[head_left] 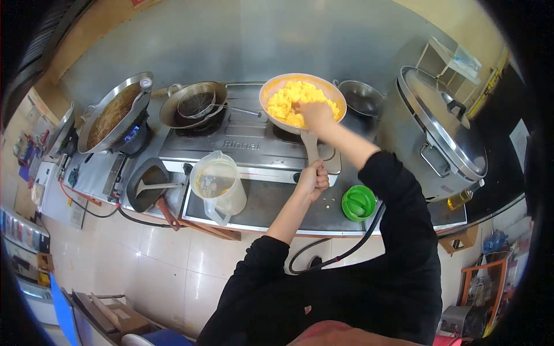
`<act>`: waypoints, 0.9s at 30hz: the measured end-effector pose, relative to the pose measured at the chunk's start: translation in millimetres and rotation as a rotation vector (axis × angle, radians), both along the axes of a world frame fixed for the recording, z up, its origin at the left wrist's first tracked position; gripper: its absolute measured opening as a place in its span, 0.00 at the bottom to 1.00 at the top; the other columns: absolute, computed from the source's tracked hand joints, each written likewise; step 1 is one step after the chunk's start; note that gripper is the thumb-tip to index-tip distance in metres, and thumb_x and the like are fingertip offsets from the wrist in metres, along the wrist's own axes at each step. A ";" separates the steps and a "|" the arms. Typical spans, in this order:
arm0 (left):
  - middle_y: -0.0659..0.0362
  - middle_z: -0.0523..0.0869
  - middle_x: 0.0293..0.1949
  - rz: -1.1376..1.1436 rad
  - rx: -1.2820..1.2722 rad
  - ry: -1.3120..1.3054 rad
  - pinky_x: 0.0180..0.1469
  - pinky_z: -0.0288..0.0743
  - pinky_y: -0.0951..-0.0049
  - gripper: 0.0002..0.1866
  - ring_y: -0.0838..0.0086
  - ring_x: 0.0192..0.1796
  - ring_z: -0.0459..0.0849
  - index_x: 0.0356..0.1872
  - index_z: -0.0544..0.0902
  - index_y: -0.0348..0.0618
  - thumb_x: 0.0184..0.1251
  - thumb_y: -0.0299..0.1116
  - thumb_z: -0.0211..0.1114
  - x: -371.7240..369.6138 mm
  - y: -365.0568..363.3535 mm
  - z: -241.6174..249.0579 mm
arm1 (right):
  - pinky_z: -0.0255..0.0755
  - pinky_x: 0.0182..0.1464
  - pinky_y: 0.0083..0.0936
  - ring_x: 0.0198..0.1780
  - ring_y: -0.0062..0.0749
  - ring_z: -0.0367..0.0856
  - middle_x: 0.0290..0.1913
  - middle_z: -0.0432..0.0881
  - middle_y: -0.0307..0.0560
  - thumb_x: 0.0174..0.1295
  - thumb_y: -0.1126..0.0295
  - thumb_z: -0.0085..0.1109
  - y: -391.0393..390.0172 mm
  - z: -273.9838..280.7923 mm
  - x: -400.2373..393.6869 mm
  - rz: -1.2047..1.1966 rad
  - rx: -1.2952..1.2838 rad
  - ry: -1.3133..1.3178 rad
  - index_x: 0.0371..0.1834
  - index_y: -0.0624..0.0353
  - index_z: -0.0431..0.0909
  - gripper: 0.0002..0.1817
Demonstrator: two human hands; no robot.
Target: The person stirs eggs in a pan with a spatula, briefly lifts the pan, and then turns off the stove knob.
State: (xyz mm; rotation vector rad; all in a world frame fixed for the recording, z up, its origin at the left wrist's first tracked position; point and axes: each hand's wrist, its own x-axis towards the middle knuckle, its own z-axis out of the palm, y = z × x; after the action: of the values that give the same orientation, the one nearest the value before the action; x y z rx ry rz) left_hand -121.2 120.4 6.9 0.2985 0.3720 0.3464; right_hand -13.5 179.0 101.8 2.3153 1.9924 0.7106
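A light-coloured pan full of yellow scrambled egg sits over the right burner of the stove. My left hand is wrapped round the pan's pale handle, near its end. Over the right part of the egg is my right hand, its fingers closed and pointing down into the pan. A small brownish end shows beside those fingers, but what they hold is mostly hidden. Just right of my left hand, a green bowl with a green item inside stands on the counter.
A clear jug stands at the stove's front edge, beside a dark pan with a spatula. Left are a wok with a strainer and a wok of brown liquid. A large lidded pot and a dark pan stand right.
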 end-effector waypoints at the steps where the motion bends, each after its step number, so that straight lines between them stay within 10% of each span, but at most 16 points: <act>1: 0.70 0.57 0.12 0.001 -0.015 0.009 0.10 0.46 0.89 0.07 0.88 0.11 0.53 0.22 0.65 0.47 0.57 0.34 0.52 -1.1 -1.1 -1.3 | 0.71 0.29 0.35 0.28 0.39 0.78 0.23 0.78 0.49 0.47 0.69 0.49 -1.5 19.7 9.9 0.031 0.012 0.093 0.28 0.58 0.76 0.08; 6: 0.70 0.57 0.12 -0.004 -0.032 -0.006 0.10 0.46 0.89 0.08 0.88 0.11 0.53 0.22 0.65 0.47 0.56 0.34 0.52 -1.6 -2.8 -0.1 | 0.72 0.32 0.30 0.33 0.39 0.78 0.28 0.78 0.49 0.44 0.68 0.54 -45.7 111.8 1.1 -0.159 -0.154 0.123 0.28 0.60 0.75 0.09; 10: 0.70 0.57 0.12 0.003 0.005 0.017 0.11 0.45 0.86 0.08 0.87 0.10 0.51 0.23 0.63 0.48 0.58 0.35 0.49 -1.1 -4.1 3.5 | 0.71 0.30 0.30 0.28 0.36 0.78 0.24 0.77 0.48 0.44 0.69 0.50 -78.0 59.4 -24.1 0.261 0.146 0.035 0.28 0.55 0.76 0.08; 12: 0.70 0.57 0.12 -0.001 0.024 0.020 0.11 0.45 0.86 0.08 0.87 0.10 0.52 0.23 0.63 0.47 0.57 0.35 0.50 1.5 -2.8 0.6 | 0.71 0.29 0.28 0.26 0.35 0.78 0.24 0.78 0.46 0.45 0.72 0.48 -45.2 26.9 -39.0 -0.020 -0.201 -0.027 0.28 0.54 0.76 0.08; 15: 0.70 0.57 0.12 0.011 0.014 0.004 0.10 0.46 0.87 0.08 0.88 0.11 0.52 0.22 0.64 0.46 0.57 0.34 0.51 2.4 -2.6 0.8 | 0.72 0.29 0.27 0.27 0.36 0.78 0.25 0.78 0.46 0.44 0.73 0.50 12.2 -9.8 15.0 -0.003 -0.047 -0.021 0.28 0.56 0.76 0.08; 21: 0.70 0.56 0.12 0.011 -0.021 -0.009 0.10 0.47 0.88 0.08 0.88 0.11 0.52 0.22 0.65 0.46 0.57 0.33 0.51 -0.2 -5.0 0.9 | 0.72 0.33 0.31 0.35 0.39 0.77 0.29 0.78 0.49 0.43 0.65 0.57 -57.0 124.9 -0.6 -0.150 -0.171 0.057 0.28 0.58 0.76 0.10; 27: 0.70 0.56 0.12 0.018 -0.004 0.005 0.10 0.46 0.89 0.08 0.88 0.11 0.52 0.22 0.65 0.46 0.57 0.33 0.51 1.8 -5.0 0.7 | 0.70 0.33 0.31 0.34 0.38 0.78 0.28 0.78 0.49 0.46 0.60 0.55 -46.6 62.4 -15.7 -0.001 -0.211 -0.006 0.26 0.58 0.76 0.12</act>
State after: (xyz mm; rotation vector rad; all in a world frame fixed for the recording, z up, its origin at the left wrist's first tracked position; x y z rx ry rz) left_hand -119.3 115.4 7.6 0.2924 0.3805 0.3629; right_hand -29.2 132.4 164.2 2.1904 1.9572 0.4801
